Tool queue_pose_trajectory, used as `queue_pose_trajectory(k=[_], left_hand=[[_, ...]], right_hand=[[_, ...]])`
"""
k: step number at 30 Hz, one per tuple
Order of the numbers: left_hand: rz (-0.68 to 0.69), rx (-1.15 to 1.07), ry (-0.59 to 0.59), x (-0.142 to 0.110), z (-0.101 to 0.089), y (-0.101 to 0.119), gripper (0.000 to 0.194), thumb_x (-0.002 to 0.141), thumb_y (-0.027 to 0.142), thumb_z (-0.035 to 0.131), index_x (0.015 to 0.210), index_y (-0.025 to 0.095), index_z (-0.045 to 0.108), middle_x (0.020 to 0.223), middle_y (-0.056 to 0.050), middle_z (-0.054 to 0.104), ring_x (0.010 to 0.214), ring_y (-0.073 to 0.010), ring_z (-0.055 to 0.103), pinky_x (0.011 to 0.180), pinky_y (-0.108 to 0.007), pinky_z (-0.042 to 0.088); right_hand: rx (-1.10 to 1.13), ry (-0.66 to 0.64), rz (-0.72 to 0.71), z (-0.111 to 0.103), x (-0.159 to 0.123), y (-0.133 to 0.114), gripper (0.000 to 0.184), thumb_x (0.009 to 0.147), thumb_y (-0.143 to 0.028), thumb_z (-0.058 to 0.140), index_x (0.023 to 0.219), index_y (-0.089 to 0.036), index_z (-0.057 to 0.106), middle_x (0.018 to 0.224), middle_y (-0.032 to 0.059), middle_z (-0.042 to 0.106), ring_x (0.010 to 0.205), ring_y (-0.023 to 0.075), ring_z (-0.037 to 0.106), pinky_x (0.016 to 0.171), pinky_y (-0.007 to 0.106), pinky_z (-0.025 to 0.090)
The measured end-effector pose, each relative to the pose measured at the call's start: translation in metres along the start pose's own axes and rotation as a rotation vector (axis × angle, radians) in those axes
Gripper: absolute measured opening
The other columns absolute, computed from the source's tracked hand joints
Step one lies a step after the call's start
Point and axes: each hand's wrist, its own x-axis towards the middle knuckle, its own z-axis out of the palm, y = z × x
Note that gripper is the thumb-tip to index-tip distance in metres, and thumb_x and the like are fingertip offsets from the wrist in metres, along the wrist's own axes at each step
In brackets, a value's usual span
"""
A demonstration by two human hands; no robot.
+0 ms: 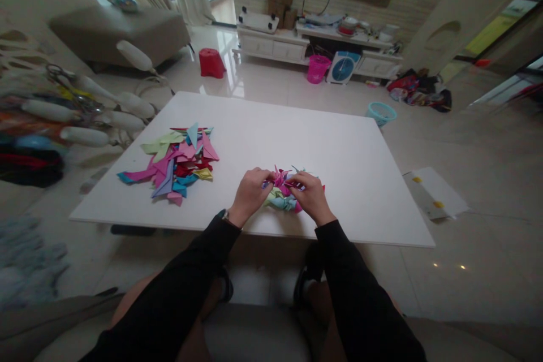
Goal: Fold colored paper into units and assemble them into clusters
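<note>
Both my hands pinch a pink folded paper crane (pixel 279 176) from its two sides, near the front edge of the white table. My left hand (pixel 253 189) has its fingers closed on the left side, and my right hand (pixel 309 195) is closed on the right side. Right below and behind the crane lies a small heap of folded paper pieces (pixel 282 202) in green, light blue and pink, partly hidden by my hands. Farther left on the table is a larger pile of flat folded paper shapes (pixel 178 161) in pink, blue, green, red and yellow.
The white table (pixel 297 130) spans the middle of the view. Beyond it are a red stool (pixel 211 63), a pink basket (pixel 318 69) and a low cabinet (pixel 288 48). A light-blue bin (pixel 380 113) stands by the far right corner. White lamp shades (pixel 87 136) crowd the left edge.
</note>
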Motion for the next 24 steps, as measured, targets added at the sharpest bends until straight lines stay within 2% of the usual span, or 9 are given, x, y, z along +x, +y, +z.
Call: queue_pose_trajectory(k=[5, 11, 19, 24], left_hand=[[0.02, 0.04, 0.022, 0.001, -0.002, 0.002, 0.013, 0.084, 0.01, 0.068, 0.087, 0.021, 0.071, 0.089, -0.003, 0.075, 0.091, -0.0227, 0.064, 0.082, -0.038, 0.045], [0.041, 0.031, 0.054, 0.001, 0.0, 0.001, 0.013, 0.083, 0.011, 0.069, 0.087, 0.022, 0.073, 0.088, -0.003, 0.075, 0.09, -0.0229, 0.064, 0.081, -0.039, 0.045], [0.034, 0.02, 0.01, 0.002, 0.002, 0.003, 0.011, 0.083, 0.012, 0.069, 0.088, 0.021, 0.071, 0.091, -0.004, 0.075, 0.09, -0.0231, 0.063, 0.08, -0.038, 0.045], [0.041, 0.024, 0.013, 0.0, 0.003, 0.003, 0.008, 0.084, 0.013, 0.069, 0.087, 0.021, 0.071, 0.09, -0.003, 0.075, 0.089, -0.023, 0.063, 0.08, -0.039, 0.045]], right_hand=[[-0.008, 0.017, -0.003, -0.005, -0.008, -0.001, 0.014, 0.081, -0.009, 0.067, 0.084, -0.021, 0.072, 0.083, 0.0029, 0.068, 0.075, 0.0178, 0.063, 0.071, 0.029, 0.048], [-0.011, -0.039, -0.004, -0.004, -0.008, 0.006, 0.014, 0.082, -0.011, 0.071, 0.079, -0.024, 0.076, 0.083, 0.0036, 0.071, 0.081, 0.0197, 0.066, 0.076, 0.032, 0.05], [-0.046, -0.004, 0.032, -0.002, -0.005, 0.009, 0.012, 0.083, -0.017, 0.074, 0.08, -0.027, 0.08, 0.078, 0.0032, 0.072, 0.076, 0.0196, 0.065, 0.07, 0.032, 0.049], [-0.058, -0.021, 0.006, -0.001, -0.008, 0.013, 0.013, 0.083, -0.015, 0.075, 0.077, -0.026, 0.079, 0.075, 0.0034, 0.07, 0.076, 0.0203, 0.064, 0.07, 0.032, 0.047]])
